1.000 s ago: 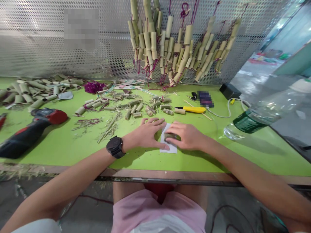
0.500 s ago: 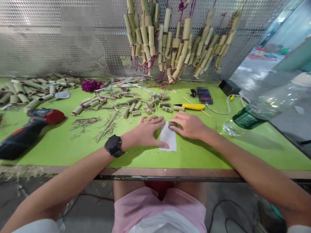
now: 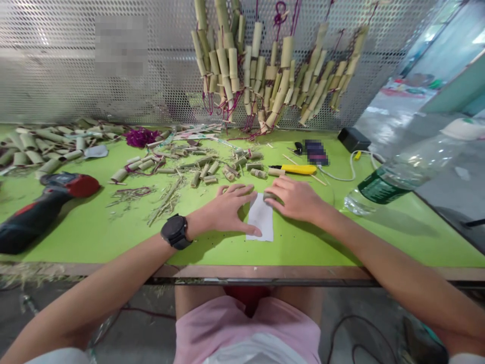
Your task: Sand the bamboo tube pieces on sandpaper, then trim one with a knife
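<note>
Bamboo piece [image 3: 269, 195] at the far end of the paper [image 3: 262, 218], in your right hand [image 3: 293, 196]

Your right grip is closed around the short bamboo piece, thumb on the near side and fingers curled over the top. They cover most of it; the bit that shows seems to lie crosswise, left to right, but you can't be sure of its full line from here. It sits at the paper's far right corner; whether it touches the sheet is hard to tell.

The paper lies flat on the green surface [image 3: 310, 247], long axis running straight away from you, between your two hands. So the relation that matters is this: from your right grip, most of the bare sheet lies toward you and slightly left, with the bamboo appearing to sit across that length.

Your left hand [image 3: 229, 208] is spread and grasps nothing. Its thumb rests on the paper's near end while the fingers reach along the left edge, which looks like enough to steady it. Your right hand is the nearer one to the yellow knife [image 3: 299, 169], which lies just beyond it; the loose bamboo pieces [image 3: 204, 169] lie beyond your left fingertips.
</note>
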`<act>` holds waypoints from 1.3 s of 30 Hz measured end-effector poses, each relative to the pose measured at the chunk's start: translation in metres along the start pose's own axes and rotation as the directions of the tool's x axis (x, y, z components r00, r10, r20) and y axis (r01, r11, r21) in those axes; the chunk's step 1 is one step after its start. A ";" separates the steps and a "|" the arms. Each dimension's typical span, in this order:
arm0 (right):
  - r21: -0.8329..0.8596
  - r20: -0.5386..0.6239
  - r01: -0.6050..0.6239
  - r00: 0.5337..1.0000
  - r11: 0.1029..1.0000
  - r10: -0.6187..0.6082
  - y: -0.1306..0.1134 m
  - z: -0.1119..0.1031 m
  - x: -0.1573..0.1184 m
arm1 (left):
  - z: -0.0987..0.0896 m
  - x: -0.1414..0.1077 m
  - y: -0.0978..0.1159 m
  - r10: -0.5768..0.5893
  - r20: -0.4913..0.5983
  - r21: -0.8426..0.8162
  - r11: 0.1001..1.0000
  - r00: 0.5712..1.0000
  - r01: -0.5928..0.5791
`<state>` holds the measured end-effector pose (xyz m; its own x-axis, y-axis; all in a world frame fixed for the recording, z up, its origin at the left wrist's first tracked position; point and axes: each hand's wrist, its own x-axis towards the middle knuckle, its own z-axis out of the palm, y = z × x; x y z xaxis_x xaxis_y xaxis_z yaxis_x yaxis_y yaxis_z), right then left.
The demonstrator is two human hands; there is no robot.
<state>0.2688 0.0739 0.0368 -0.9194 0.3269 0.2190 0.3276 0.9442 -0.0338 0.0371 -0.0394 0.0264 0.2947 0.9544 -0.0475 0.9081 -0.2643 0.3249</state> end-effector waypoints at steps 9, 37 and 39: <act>-0.008 0.012 -0.057 0.998 0.998 0.058 0.003 -0.001 0.002 | 0.003 0.000 -0.001 0.025 -0.038 -0.002 1.000 0.999 -0.025; 0.097 0.038 0.166 0.985 0.981 -0.171 -0.024 0.001 0.000 | -0.001 0.000 0.000 0.009 -0.007 -0.009 1.000 1.000 -0.010; 0.068 0.047 0.146 0.988 0.987 -0.150 -0.022 0.002 0.002 | -0.001 0.000 -0.001 0.016 -0.013 -0.008 1.000 1.000 -0.017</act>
<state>0.2591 0.0537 0.0365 -0.9673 0.1833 0.1753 0.1740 0.9824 -0.0676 0.0362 -0.0393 0.0270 0.3059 0.9516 -0.0303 0.9007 -0.2789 0.3330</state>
